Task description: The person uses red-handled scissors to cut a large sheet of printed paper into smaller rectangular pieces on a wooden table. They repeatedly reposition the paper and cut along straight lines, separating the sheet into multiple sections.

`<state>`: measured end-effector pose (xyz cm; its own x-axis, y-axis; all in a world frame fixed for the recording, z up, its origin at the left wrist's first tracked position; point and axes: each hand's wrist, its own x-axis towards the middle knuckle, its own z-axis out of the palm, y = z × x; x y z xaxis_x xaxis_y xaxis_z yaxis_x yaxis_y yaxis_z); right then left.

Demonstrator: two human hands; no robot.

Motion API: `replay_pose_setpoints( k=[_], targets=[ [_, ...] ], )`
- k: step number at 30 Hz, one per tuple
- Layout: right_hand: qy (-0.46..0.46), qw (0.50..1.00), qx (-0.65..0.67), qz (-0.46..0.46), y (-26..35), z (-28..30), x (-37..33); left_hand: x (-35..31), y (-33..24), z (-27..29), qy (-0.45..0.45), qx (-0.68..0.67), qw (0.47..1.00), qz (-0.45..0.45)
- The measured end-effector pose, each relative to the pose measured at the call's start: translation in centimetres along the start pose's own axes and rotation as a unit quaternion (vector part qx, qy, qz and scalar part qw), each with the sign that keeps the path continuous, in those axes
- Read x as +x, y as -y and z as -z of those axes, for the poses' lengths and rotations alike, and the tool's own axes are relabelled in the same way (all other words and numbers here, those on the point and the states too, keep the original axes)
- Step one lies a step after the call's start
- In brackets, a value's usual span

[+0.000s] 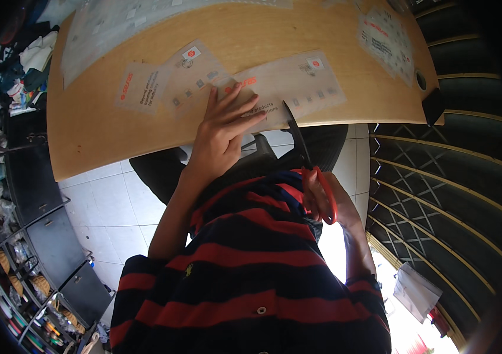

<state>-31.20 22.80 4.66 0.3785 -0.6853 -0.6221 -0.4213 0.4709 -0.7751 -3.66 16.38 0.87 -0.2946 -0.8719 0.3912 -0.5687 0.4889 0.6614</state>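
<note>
You are resting your left hand (222, 131), loosely spread, on the plastic sheet (317, 84) beneath it. To its right, your right hand (320, 200) is gripping red-handled scissors (301, 144).

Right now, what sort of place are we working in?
Probably a small shop or workshop: bagged items crowd the left side, a dark lattice gate stands on the right, and printed translucent sheets lie on a wooden table.

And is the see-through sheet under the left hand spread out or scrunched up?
Spread out: the see-through sheet lies flat on the table, its right-hand corners stretched out, with the left hand over its left end.
</note>
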Motion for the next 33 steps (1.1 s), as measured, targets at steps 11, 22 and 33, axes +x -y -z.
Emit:
replay_pose_setpoints(
  k=[11, 22, 33],
  targets=[
    [-0.032, 0.999, -0.003, -0.011, 1.4, -0.8, 0.8, -0.1, 0.1, -0.1, 0.0, -0.013, 1.0, -0.003],
    [-0.012, 0.999, -0.034, -0.009, 1.0, -0.2, 1.0, -0.3, 0.2, -0.2, -0.01, -0.009, 1.0, -0.008],
    [-0.031, 0.999, -0.003, 0.028, 1.8, -0.8, 1.9, -0.3, 0.3, -0.1, -0.005, -0.011, 1.0, -0.011]
  ],
)
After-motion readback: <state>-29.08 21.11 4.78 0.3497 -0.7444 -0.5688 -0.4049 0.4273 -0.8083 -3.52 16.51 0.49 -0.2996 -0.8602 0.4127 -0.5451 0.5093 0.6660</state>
